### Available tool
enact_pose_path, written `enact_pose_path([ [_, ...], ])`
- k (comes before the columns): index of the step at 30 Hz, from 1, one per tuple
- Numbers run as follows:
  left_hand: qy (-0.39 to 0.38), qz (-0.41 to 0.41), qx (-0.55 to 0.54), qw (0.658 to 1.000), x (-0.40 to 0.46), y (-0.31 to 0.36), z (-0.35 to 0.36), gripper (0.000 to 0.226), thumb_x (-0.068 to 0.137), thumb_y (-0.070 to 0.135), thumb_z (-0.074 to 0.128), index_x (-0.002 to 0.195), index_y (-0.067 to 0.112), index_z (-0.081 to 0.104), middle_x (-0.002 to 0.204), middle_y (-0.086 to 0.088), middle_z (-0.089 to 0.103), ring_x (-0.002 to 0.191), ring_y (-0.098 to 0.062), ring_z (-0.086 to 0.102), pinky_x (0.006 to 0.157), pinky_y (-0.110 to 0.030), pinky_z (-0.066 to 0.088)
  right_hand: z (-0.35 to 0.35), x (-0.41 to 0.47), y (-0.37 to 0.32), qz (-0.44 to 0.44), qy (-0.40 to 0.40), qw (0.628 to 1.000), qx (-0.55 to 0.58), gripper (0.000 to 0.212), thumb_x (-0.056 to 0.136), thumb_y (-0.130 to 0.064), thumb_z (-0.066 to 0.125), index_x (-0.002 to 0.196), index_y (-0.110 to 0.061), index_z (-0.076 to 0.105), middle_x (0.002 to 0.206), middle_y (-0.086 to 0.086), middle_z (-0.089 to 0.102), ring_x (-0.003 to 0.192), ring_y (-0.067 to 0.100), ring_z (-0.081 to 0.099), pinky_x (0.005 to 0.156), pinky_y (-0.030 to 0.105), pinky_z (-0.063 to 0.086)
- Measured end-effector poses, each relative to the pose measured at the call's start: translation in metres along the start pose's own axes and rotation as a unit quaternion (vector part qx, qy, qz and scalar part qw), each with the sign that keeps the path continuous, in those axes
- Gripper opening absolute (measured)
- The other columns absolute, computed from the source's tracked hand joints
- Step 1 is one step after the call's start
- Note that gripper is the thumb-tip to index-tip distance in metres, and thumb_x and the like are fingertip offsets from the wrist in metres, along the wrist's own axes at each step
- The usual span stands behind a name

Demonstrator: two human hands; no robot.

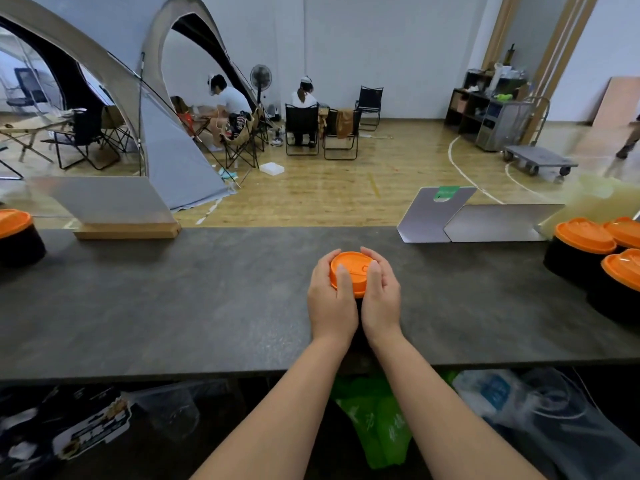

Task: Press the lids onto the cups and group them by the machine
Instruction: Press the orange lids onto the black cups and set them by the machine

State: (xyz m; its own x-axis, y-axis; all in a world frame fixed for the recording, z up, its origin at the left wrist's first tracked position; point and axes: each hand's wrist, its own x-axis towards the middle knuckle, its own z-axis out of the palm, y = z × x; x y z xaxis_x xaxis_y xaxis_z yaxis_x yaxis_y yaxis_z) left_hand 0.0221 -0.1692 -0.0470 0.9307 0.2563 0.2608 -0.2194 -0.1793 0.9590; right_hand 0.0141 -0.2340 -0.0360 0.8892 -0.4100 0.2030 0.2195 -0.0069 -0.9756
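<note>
An orange lid [351, 268] sits on a black cup that my hands almost wholly hide, in the middle of the dark counter [173, 306]. My left hand [330, 299] wraps the lid's left side with its thumb lying on top. My right hand [379, 296] wraps the right side, thumb on the rim. Three lidded black cups [585, 251] stand grouped at the counter's right end. One more lidded black cup [15, 237] stands at the far left edge.
A clear sign in a wooden base [124, 230] stands at the counter's back left. Folded metal panels [485, 223] lean at the back right. Bags and packets lie under the counter's near edge. People sit on chairs by tents beyond.
</note>
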Motion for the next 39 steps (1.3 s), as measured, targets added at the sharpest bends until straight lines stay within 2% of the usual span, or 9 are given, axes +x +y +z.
enact_pose_path([
  [7, 0.009, -0.046, -0.026, 0.999, -0.007, 0.003, 0.001, 0.032, 0.105, 0.044, 0.031, 0.130, 0.027, 0.040, 0.111, 0.008, 0.054, 0.098, -0.014, 0.058, 0.078, -0.028, 0.046, -0.003, 0.002, 0.008, 0.001, -0.024, 1.000, 0.004, 0.029, 0.104, -0.030, 0.037, 0.127, -0.020, 0.053, 0.108, -0.010, 0.058, 0.094, 0.003, 0.059, 0.069, 0.008, 0.048],
  [10, 0.020, -0.080, -0.060, 0.995, -0.012, 0.002, 0.000, 0.034, 0.104, 0.046, 0.022, 0.120, 0.026, 0.044, 0.108, 0.007, 0.059, 0.098, -0.011, 0.059, 0.073, -0.018, 0.042, 0.002, 0.004, 0.012, 0.013, -0.031, 0.999, 0.012, 0.033, 0.105, -0.033, 0.033, 0.128, -0.019, 0.052, 0.112, -0.003, 0.061, 0.097, 0.006, 0.060, 0.077, 0.014, 0.049],
  [14, 0.067, -0.074, -0.078, 0.992, -0.012, 0.006, -0.017, 0.039, 0.108, 0.034, 0.022, 0.129, 0.027, 0.054, 0.122, 0.014, 0.050, 0.109, 0.009, 0.048, 0.088, -0.003, 0.034, 0.015, 0.003, 0.012, 0.025, -0.067, 0.997, 0.040, 0.046, 0.101, -0.046, 0.027, 0.131, -0.021, 0.051, 0.122, 0.001, 0.060, 0.109, 0.009, 0.059, 0.095, 0.028, 0.047],
  [18, 0.100, -0.062, -0.103, 0.988, -0.006, 0.003, -0.049, 0.039, 0.107, 0.029, 0.032, 0.141, 0.022, 0.050, 0.135, 0.007, 0.050, 0.126, -0.001, 0.047, 0.109, -0.023, 0.037, 0.036, 0.000, 0.007, 0.047, -0.150, 0.984, 0.086, 0.038, 0.102, -0.038, 0.030, 0.130, -0.027, 0.052, 0.131, 0.001, 0.058, 0.118, 0.008, 0.056, 0.101, 0.027, 0.043],
  [22, 0.143, -0.043, -0.149, 0.977, -0.011, -0.001, -0.092, 0.034, 0.106, 0.016, 0.038, 0.138, 0.025, 0.042, 0.129, 0.012, 0.054, 0.111, 0.014, 0.052, 0.091, -0.009, 0.041, 0.064, -0.016, 0.003, 0.045, -0.263, 0.960, 0.090, 0.039, 0.105, -0.024, 0.036, 0.143, -0.023, 0.041, 0.138, -0.003, 0.050, 0.130, 0.012, 0.046, 0.110, 0.033, 0.037],
  [24, 0.178, -0.024, -0.135, 0.974, -0.016, -0.001, -0.116, 0.024, 0.105, 0.015, 0.039, 0.122, 0.028, 0.049, 0.119, 0.010, 0.059, 0.103, 0.012, 0.057, 0.087, -0.012, 0.043, 0.081, -0.031, 0.001, 0.041, -0.307, 0.946, 0.093, 0.042, 0.103, -0.030, 0.040, 0.145, -0.024, 0.037, 0.136, -0.007, 0.050, 0.127, 0.008, 0.046, 0.107, 0.029, 0.038],
  [27, 0.207, -0.030, -0.113, 0.971, -0.024, -0.004, -0.150, 0.023, 0.106, 0.019, 0.039, 0.119, 0.033, 0.050, 0.118, 0.011, 0.061, 0.104, 0.009, 0.058, 0.088, -0.013, 0.043, 0.107, -0.056, -0.002, 0.041, -0.351, 0.930, 0.102, 0.033, 0.102, -0.033, 0.043, 0.133, -0.026, 0.048, 0.124, -0.011, 0.058, 0.116, -0.001, 0.054, 0.096, 0.020, 0.041],
  [30, 0.235, -0.033, -0.093, 0.967, -0.029, -0.011, -0.185, 0.027, 0.105, 0.023, 0.040, 0.129, 0.030, 0.052, 0.122, 0.013, 0.061, 0.111, 0.005, 0.057, 0.095, -0.018, 0.043, 0.137, -0.080, -0.003, 0.049, -0.383, 0.916, 0.106, 0.021, 0.101, -0.034, 0.043, 0.120, -0.034, 0.054, 0.115, -0.017, 0.062, 0.104, -0.010, 0.058, 0.088, 0.015, 0.043],
  [39, 0.270, -0.039, -0.074, 0.959, -0.006, -0.033, -0.312, 0.040, 0.104, 0.018, 0.040, 0.141, 0.032, 0.048, 0.138, 0.016, 0.054, 0.130, 0.003, 0.046, 0.115, -0.030, 0.036, 0.268, -0.135, -0.009, 0.060, -0.398, 0.909, 0.106, 0.022, 0.104, -0.031, 0.039, 0.121, -0.034, 0.052, 0.118, -0.017, 0.059, 0.113, -0.001, 0.054, 0.092, 0.017, 0.040],
])
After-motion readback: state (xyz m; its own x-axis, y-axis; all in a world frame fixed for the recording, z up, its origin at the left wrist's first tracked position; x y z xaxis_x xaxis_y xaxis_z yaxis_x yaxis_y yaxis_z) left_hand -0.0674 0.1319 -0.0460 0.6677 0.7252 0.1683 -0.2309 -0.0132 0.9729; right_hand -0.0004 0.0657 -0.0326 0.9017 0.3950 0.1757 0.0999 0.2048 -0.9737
